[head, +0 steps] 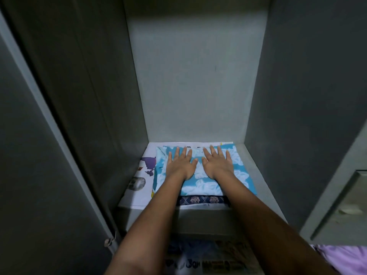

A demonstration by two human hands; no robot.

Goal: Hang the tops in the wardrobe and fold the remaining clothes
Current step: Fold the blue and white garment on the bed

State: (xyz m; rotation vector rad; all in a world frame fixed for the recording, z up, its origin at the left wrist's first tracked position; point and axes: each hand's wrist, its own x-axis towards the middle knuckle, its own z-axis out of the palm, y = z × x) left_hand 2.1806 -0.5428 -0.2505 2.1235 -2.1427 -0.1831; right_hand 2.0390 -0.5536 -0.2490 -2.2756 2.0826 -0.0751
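Note:
A folded blue cloth with white cloud shapes [210, 185] lies on a shelf inside the grey wardrobe [194, 86]. Under it a dark patterned folded garment [202, 199] shows at the front edge. My left hand [181, 164] and my right hand [217, 163] lie flat side by side on top of the blue cloth, fingers straight and spread, pressing down on it. Both forearms reach in from the bottom of the view.
White printed paper [142, 175] lines the shelf and shows left of the stack. The wardrobe's side walls stand close on both sides, with an open door [337, 195] at the right. Darker clothes and printed paper [210, 257] lie on the level below. Lilac fabric [345, 259] sits bottom right.

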